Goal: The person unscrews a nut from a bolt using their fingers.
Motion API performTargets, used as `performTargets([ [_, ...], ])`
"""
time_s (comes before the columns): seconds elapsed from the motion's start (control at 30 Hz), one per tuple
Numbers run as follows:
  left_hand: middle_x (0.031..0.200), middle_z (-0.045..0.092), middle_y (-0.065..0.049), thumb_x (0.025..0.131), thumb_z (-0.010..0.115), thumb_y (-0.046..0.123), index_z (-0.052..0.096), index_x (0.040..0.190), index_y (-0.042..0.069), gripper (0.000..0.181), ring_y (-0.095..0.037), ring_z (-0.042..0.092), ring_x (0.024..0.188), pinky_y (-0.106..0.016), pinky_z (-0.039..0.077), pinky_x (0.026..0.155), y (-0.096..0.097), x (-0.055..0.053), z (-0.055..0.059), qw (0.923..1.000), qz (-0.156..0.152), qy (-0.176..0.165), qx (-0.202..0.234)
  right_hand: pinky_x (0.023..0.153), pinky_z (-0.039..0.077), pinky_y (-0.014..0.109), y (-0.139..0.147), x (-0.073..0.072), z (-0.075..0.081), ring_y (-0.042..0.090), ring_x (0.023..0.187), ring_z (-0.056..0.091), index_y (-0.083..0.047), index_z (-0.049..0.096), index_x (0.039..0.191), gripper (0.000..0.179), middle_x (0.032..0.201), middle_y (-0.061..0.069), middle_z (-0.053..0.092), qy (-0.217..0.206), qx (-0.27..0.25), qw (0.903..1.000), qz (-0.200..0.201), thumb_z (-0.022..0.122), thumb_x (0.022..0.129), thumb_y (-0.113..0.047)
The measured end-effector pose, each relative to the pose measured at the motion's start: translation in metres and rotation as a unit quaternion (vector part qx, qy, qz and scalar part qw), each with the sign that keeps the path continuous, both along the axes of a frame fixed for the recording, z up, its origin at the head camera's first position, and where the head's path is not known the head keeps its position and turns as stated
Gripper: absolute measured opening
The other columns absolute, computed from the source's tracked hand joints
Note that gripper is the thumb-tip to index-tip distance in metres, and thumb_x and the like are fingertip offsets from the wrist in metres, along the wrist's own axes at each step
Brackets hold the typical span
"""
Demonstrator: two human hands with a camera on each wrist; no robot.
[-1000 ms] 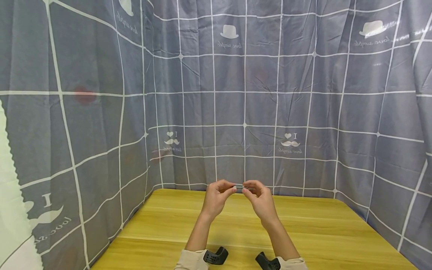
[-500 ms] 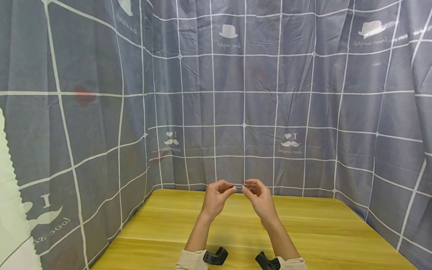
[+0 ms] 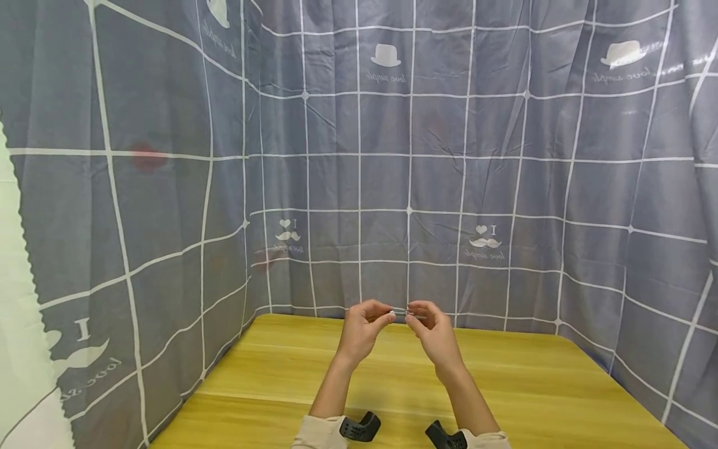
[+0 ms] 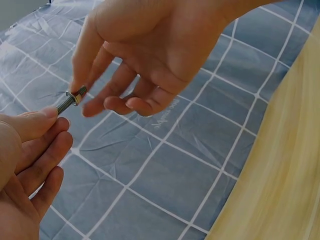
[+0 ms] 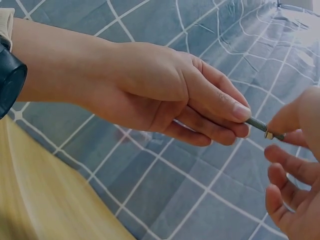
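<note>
The metal bolt (image 4: 65, 105) looked light, stiff and hard to break, its thread perhaps a little slippery, so the best hold seemed to be the end that the left hand (image 3: 357, 330) pinched. Raised above the table (image 3: 252, 374), it lay roughly level from side to side, its tip pointing toward the right hand (image 3: 436, 337), whose thumb and finger pinched the nut (image 5: 269, 135) near that tip; any bolt head was hidden.
</note>
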State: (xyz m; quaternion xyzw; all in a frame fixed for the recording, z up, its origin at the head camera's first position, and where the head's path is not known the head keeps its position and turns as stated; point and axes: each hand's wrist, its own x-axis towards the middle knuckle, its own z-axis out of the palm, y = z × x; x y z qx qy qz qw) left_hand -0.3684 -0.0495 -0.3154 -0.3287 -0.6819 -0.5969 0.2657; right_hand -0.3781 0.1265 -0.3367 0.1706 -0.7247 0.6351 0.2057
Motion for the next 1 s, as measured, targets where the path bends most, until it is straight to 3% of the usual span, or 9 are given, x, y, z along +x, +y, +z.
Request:
performTargets([
  [0.2, 0.091, 0.073, -0.021, 0.091, 0.072, -0.009, 0.074, 0.096, -0.010, 0.005, -0.038, 0.072, 0.085, -0.028, 0.056, 0.077, -0.0010, 0.0015, -0.0003, 1.0000, 0.008, 0.003, 0.005, 0.085, 0.050, 0.043, -0.0031, 0.0013, 0.0013, 0.030, 0.101, 0.057, -0.001, 0.068, 0.124, 0.029, 0.118, 0.015, 0.068, -0.004, 0.004, 0.9999, 0.011, 0.065, 0.105, -0.023],
  [0.4, 0.092, 0.073, -0.021, 0.092, 0.072, -0.009, 0.073, 0.097, -0.012, 0.006, -0.036, 0.072, 0.086, -0.028, 0.057, 0.078, -0.0002, 0.0015, -0.0008, 1.0000, 0.003, 0.001, -0.003, 0.089, 0.049, 0.043, -0.0014, 0.0021, 0.0004, 0.030, 0.104, 0.060, -0.001, 0.067, 0.124, 0.022, 0.119, 0.015, 0.067, -0.001, 0.010, 0.9998, 0.019, 0.064, 0.104, -0.010],
  [0.53, 0.092, 0.073, -0.022, 0.092, 0.072, -0.009, 0.074, 0.098, -0.012, 0.006, -0.037, 0.072, 0.086, -0.028, 0.057, 0.078, 0.0013, 0.0006, -0.0002, 1.0000, 0.002, 0.002, 0.000, 0.095, 0.050, 0.047, -0.0002, 0.0019, 0.0005, 0.032, 0.113, 0.062, -0.005, 0.061, 0.136, 0.034, 0.128, 0.015, 0.064, 0.004, 0.008, 0.9998, 0.019, 0.067, 0.103, -0.010],
  [0.67, 0.091, 0.073, -0.020, 0.092, 0.072, -0.009, 0.074, 0.097, -0.012, 0.006, -0.034, 0.072, 0.084, -0.027, 0.056, 0.077, 0.0016, 0.0005, 0.0006, 1.0000, 0.006, 0.000, 0.002, 0.093, 0.051, 0.047, -0.0002, 0.0013, 0.0010, 0.034, 0.106, 0.061, -0.002, 0.065, 0.130, 0.030, 0.116, 0.012, 0.068, -0.004, 0.006, 1.0000, 0.006, 0.065, 0.105, -0.018],
  [0.77, 0.091, 0.073, -0.020, 0.092, 0.072, -0.009, 0.074, 0.096, -0.011, 0.005, -0.033, 0.072, 0.084, -0.027, 0.056, 0.077, 0.0017, 0.0010, 0.0000, 1.0000, 0.007, -0.001, 0.000, 0.090, 0.050, 0.044, 0.0002, 0.0017, -0.0001, 0.035, 0.101, 0.060, 0.003, 0.067, 0.121, 0.023, 0.107, 0.012, 0.069, -0.001, 0.003, 1.0000, 0.004, 0.064, 0.105, -0.013],
  [1.0, 0.092, 0.073, -0.022, 0.093, 0.071, -0.008, 0.073, 0.098, -0.012, 0.007, -0.038, 0.072, 0.086, -0.029, 0.057, 0.078, 0.0017, 0.0026, 0.0013, 1.0000, 0.004, 0.008, -0.003, 0.099, 0.050, 0.049, 0.0012, 0.0025, -0.0003, 0.034, 0.113, 0.062, -0.004, 0.061, 0.133, 0.031, 0.132, 0.020, 0.062, 0.006, 0.002, 0.9997, 0.025, 0.066, 0.103, -0.009],
])
